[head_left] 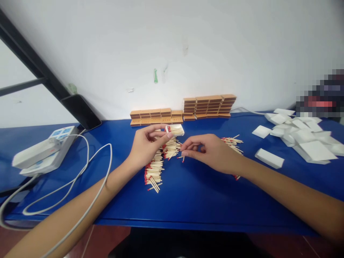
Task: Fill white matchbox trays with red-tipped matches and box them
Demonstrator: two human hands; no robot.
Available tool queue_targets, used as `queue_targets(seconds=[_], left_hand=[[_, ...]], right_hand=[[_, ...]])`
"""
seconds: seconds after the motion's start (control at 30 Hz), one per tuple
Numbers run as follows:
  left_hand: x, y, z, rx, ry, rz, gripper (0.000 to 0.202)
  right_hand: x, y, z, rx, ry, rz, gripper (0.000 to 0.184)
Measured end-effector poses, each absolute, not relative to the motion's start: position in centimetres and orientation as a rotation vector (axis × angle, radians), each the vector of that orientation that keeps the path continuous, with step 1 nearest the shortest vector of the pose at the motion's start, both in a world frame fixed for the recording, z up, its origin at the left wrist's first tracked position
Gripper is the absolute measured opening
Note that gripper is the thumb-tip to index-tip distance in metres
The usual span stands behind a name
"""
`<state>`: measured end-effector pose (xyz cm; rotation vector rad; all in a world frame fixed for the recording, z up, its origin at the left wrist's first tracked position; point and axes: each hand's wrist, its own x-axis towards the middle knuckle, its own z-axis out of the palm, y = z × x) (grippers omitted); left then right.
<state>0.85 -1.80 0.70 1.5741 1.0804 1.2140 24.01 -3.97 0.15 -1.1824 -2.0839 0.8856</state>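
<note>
Blue surface [188, 204] against white wall [242, 53]. Left hand [146, 145] raised over match pile [153, 172], fingers gripping match-filled white matchbox tray [183, 130]. Right hand [212, 150] low, angled inward, fingers bunched at loose matches [183, 159]; cannot tell if gripping.

Back wall's just plain off-white paint [242, 46], kinda marked up, with a small green smudge [155, 76] on it. Flat blue surface [215, 208] runs along it, black straight-barred frame [32, 59] at left, reddish tiled floor [104, 240] below, pretty soft light.
</note>
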Motion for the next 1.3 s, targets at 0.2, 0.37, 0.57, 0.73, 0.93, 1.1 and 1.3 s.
queue_targets(seconds=[0.2,0.37,0.57,0.73,0.93,1.1,1.3], left_hand=[[1.1,-2.0,0.7,1.562,1.054,1.203,0.049],[1.1,-2.0,0.6,1.572,1.059,1.212,0.047],[1.0,-1.7,0.7,1.577,1.056,1.243,0.046],[0.9,-1.6,0.6,1.566,1.056,1.243,0.047],[0.9,-1.7,0.6,1.573,1.053,1.246,0.047],[0.7,-1.6,0.7,1.590,1.064,1.247,0.044],[0.7,-1.7,0.6,1.634,1.067,1.236,0.039]], right_hand=[[24.4,-3.2,-0.7,-1.259,-2.203,0.805,0.014],[24.3,-3.4,-1.1,-1.130,-2.295,0.579,0.007],[23.5,-3.2,-2.3,-1.020,-2.378,0.309,0.018],[23.2,-2.5,-3.1,-1.009,-2.404,0.268,0.010],[23.3,-3.0,-2.4,-0.950,-2.357,0.328,0.010],[24.5,-3.3,-0.8,-0.974,-2.371,0.373,0.011],[25.6,-3.1,-0.2,-1.123,-2.554,0.509,0.005]])
